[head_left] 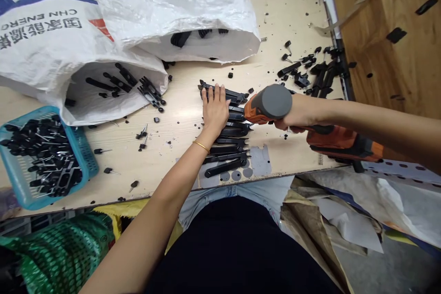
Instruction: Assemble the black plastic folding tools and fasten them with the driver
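Observation:
A row of long black plastic parts [225, 149] lies side by side on the table in front of me. My left hand [216, 109] rests flat on the parts at the far end of the row, fingers stretched out and pointing away from me. In my right hand [296, 112] is an orange and black cordless drill [344, 141], its dark rounded back end turned up toward me. The drill's front end is beside the right ends of the parts; its tip is hidden, so I cannot tell whether it touches them.
A blue basket [90, 158] of black-headed screws stands at the left. Two white woven sacks [113, 71] lie open at the back with black parts inside. More black parts [322, 73] are heaped at the right, near a wooden board [389, 69]. Loose screws [143, 135] are scattered about.

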{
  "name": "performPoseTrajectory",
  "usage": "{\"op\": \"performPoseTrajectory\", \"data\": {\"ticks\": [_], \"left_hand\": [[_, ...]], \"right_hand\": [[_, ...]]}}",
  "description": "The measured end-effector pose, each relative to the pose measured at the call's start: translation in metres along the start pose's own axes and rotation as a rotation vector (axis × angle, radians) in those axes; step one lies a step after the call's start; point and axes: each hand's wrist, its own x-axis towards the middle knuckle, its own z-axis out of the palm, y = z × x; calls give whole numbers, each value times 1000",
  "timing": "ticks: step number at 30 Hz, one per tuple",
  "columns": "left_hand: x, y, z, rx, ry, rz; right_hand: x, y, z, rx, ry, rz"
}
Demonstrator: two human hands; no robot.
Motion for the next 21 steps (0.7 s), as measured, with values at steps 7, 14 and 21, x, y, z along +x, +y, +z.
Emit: {"op": "performPoseTrajectory", "data": {"ticks": [7,14,21], "left_hand": [[-3,-4,-8,-19,-13,59],[-51,-3,-9,-14,-21,106],[-57,-4,3,68,-57,111]], "right_hand": [[-27,-10,15,4,49,5],[-48,8,39,159,-28,-31],[-24,-4,40,-82,-28,7]]}}
